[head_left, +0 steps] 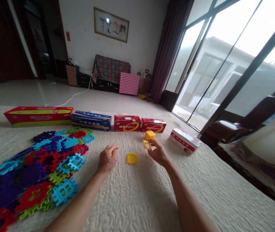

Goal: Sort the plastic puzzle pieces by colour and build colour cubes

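Note:
My right hand (158,152) pinches a yellow interlocking building piece (147,145) with an open square middle, held upright above the cover. Just behind it stand several yellow pieces (150,135), close together. Flat on the cover between my hands lies a solid yellow square piece (132,158) with notched edges. My left hand (108,158) rests to its left, fingers curled in, and no piece shows in it. Farther left spreads a heap of interlocking pieces in red, purple, blue and green, including a light blue frame piece (76,161) at its near side.
A row of boxes stands along the far edge: a long red and green box (39,116), a blue box (91,120), and two red boxes (127,123). A white and red box (185,141) sits at the right. Everything lies on a quilted cream cover (137,199).

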### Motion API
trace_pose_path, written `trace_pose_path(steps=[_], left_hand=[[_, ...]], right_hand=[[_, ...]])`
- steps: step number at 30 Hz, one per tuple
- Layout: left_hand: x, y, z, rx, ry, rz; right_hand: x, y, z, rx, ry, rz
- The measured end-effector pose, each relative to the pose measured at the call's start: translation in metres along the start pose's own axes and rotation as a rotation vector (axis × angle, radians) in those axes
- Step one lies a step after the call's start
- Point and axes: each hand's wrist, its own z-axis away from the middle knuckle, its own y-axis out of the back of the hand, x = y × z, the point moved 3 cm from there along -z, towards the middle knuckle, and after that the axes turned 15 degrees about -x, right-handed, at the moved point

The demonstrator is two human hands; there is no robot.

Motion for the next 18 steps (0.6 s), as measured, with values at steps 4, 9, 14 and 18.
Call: trace_pose_path(steps=[4, 9, 14, 18], left_hand=[[-0.001, -0.001, 0.001, 0.013, -0.016, 0.01], [-0.003, -0.002, 0.003, 0.014, -0.022, 0.014], [-0.003, -0.002, 0.004, 0.017, -0.043, 0.006], [-0.003, -0.003, 0.004, 0.012, -0.051, -0.005]], right_hand=[[0.006, 0.028, -0.028, 0.092, 0.011, 0.02], [0.02, 0.053, -0.062, 0.072, 0.008, 0.13], [0.034, 0.053, -0.073, 0.035, 0.022, 0.201], [0.037, 0.051, -0.072, 0.022, 0.084, 0.191]])
